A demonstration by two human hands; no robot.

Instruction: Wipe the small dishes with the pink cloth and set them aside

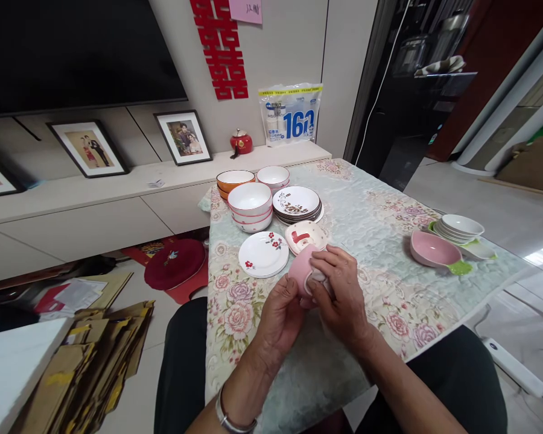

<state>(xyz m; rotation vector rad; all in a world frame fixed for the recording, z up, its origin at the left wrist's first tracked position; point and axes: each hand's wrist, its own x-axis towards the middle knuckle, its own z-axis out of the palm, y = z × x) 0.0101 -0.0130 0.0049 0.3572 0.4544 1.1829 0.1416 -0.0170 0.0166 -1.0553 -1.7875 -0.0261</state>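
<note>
A pink bowl point(301, 265) is held tilted above the near part of the table, its underside partly showing. My left hand point(278, 313) has its fingers round the bowl's left and lower side. My right hand point(341, 292) presses a whitish item, perhaps a cloth, against the bowl with bent fingers. Just beyond the hands lies a cream dish point(317, 232) with a red mark. White flowered plates point(263, 254) are stacked to its left. Behind them stand white bowls with pink rims point(250, 208), orange bowls point(235, 181), more bowls point(274, 176) and dark-edged plates point(297, 202).
At the right of the flowered tablecloth point(384, 241) are a pink leaf-handled bowl point(429, 250) and small white bowls point(461, 226). A plastic package point(292, 117), a red jar point(241, 142) and framed photos stand on the ledge. Flattened cardboard point(85, 361) lies at lower left.
</note>
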